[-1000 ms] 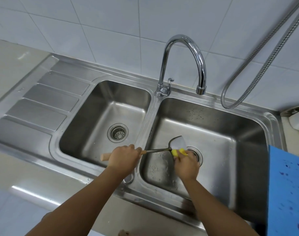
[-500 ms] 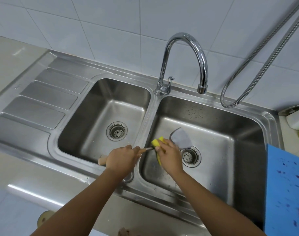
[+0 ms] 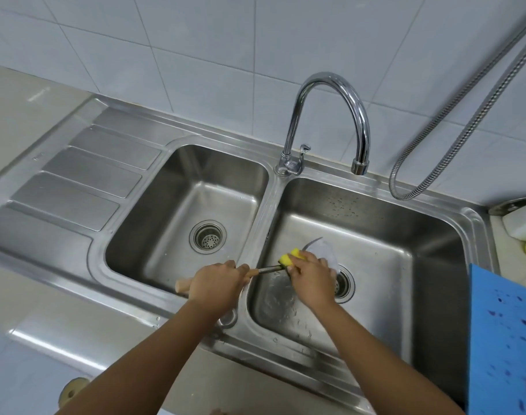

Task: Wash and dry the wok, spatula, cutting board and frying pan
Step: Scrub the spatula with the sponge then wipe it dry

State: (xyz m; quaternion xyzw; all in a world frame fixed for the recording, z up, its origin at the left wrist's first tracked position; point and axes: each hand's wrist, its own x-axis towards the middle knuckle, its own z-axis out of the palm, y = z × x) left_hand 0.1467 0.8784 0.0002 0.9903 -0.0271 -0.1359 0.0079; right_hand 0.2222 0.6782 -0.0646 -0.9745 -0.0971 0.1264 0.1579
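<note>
Faucet spout overhangs the right basin's back, blue cutting board flanks it; left basin open.

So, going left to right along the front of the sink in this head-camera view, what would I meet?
Ribbed draining board → left hand gripping the spatula by its handle → yellow sponge → right hand holding that sponge → blue cutting board.

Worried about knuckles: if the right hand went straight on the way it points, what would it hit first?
Likely the sink divider, just past the sponge the right hand grips on the spatula; depth unclear.
</note>
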